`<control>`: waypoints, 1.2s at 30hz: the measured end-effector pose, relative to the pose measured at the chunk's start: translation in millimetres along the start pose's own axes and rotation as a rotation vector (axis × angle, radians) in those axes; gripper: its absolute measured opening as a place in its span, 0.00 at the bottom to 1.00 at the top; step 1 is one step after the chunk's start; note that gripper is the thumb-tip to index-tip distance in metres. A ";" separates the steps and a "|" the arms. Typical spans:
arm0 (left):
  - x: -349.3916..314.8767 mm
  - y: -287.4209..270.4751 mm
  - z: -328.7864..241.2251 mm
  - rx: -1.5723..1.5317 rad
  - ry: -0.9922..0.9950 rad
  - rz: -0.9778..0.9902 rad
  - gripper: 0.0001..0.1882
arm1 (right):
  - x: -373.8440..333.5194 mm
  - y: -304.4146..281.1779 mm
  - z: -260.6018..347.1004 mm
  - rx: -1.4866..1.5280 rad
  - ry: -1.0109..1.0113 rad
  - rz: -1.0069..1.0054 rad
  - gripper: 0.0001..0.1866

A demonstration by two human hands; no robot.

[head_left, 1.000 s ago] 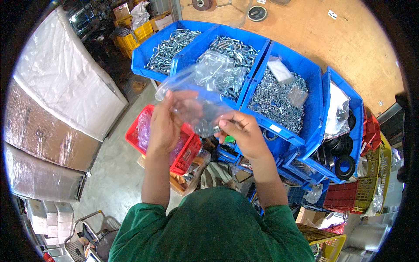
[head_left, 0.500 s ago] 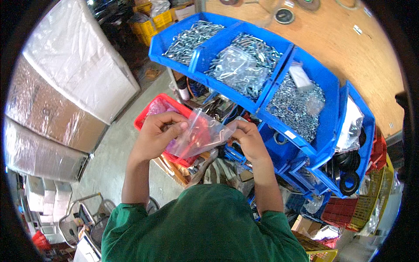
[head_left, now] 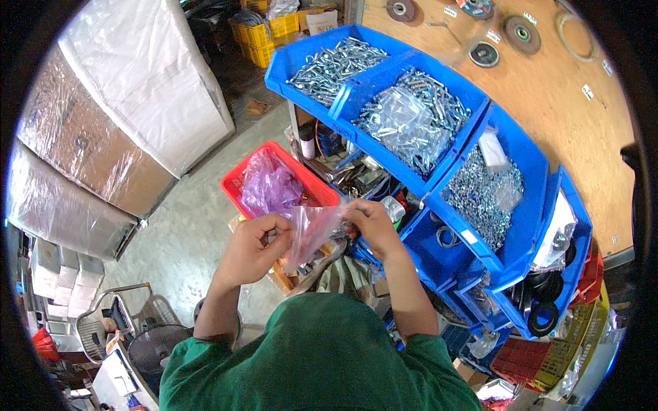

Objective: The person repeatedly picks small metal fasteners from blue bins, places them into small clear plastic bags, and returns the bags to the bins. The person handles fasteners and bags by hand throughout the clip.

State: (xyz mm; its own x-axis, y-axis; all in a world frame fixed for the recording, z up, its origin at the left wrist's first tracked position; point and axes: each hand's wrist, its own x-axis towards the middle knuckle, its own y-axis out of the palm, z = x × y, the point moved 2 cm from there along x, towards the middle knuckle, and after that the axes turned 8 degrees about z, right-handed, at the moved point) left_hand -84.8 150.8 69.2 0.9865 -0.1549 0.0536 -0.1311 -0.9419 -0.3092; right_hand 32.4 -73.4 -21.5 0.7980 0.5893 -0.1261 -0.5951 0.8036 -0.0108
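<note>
Between my two hands is a clear plastic bag [head_left: 312, 233], held up in front of my chest. My left hand [head_left: 257, 248] pinches its left edge with thumb and curled fingers. At its upper right corner, the fingertips of my right hand [head_left: 372, 226] close on the plastic. Whether anything lies inside the bag cannot be made out. Just beyond my left hand stands a red basket [head_left: 236, 175] with crumpled purple plastic bags [head_left: 271, 185] in it.
Blue bins [head_left: 391, 168] full of bolts [head_left: 339, 68] and small metal fasteners [head_left: 480, 198] rise at the right before a plywood board [head_left: 548, 109]. Wrapped cartons [head_left: 103, 144] stand on the left. A fan [head_left: 157, 349] is at lower left, black rings [head_left: 545, 315] at far right.
The bag has turned more upright and narrower as my hands have come closer together. The view has shifted, uncovering more of the red basket and its purple bags.
</note>
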 end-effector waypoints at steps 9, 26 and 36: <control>-35.3 -11.6 71.8 0.281 -0.223 -0.301 0.08 | 164.7 -0.8 77.6 -0.597 -0.266 0.069 0.13; -147.3 -63.7 157.6 0.092 -0.438 -0.596 0.05 | 466.2 -25.3 88.3 -1.136 0.129 0.205 0.20; -118.5 -79.0 160.2 0.087 -0.412 -0.537 0.06 | 463.8 -36.2 96.8 -1.117 0.082 -0.130 0.13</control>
State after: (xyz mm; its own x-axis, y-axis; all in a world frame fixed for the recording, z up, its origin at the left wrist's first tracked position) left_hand -175.5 291.2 -64.9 0.8715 0.4700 -0.1398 0.3785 -0.8261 -0.4174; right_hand 433.2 178.9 16.5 0.8759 0.4664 -0.1236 -0.2921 0.3087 -0.9052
